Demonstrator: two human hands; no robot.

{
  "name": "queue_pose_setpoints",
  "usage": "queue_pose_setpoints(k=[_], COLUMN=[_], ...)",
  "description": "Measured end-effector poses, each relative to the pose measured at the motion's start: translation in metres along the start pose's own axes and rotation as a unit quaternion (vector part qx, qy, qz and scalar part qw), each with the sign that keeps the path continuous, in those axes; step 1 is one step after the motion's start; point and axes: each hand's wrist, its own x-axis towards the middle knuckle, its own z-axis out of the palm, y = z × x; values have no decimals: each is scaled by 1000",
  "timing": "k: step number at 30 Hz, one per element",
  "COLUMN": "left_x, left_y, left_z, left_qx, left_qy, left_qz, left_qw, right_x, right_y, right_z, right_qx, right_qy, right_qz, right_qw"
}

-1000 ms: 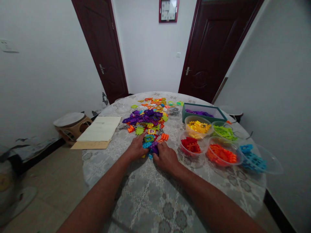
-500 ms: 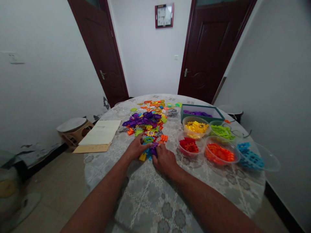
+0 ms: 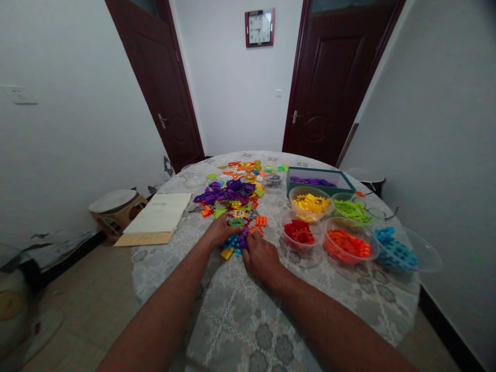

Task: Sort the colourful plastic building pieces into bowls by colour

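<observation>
A heap of mixed coloured plastic building pieces (image 3: 234,192) lies on the round table (image 3: 248,315) with its lace cloth. My left hand (image 3: 220,232) rests on the near edge of the heap, fingers curled over blue and yellow pieces (image 3: 229,248). My right hand (image 3: 262,256) sits just to its right, fingers pinched on purple pieces (image 3: 244,238). Both hands nearly touch. What lies under the palms is hidden.
Clear bowls hold sorted pieces: yellow (image 3: 311,203), green (image 3: 351,208), red (image 3: 300,232), orange (image 3: 347,244), blue (image 3: 399,249). A teal box (image 3: 318,181) holds purple pieces. A paper pad (image 3: 157,217) lies at the table's left edge; a stool (image 3: 114,204) stands beyond it.
Both hands have drawn a small cluster of pieces slightly toward me; a yellow piece now shows beside my left hand. The camera has tilted a little.
</observation>
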Motion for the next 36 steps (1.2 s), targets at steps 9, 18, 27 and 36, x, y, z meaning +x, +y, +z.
queue_pose_setpoints(k=[9, 18, 27, 36], left_x=[0, -21, -41, -58], left_y=[1, -14, -29, -39], left_z=[3, 6, -18, 21], left_qx=[32, -69, 108, 236], left_qy=[18, -38, -161, 4], left_qz=[3, 79, 237, 293], left_qw=[999, 994, 952, 926], right_x=[-1, -1, 0, 3], right_y=[-1, -5, -4, -2], right_z=[-4, 2, 6, 10], right_qx=[-2, 29, 72, 63], right_qy=[-8, 9, 29, 30], right_qz=[-13, -4, -3, 9], right_qw=[1000, 1000, 997, 998])
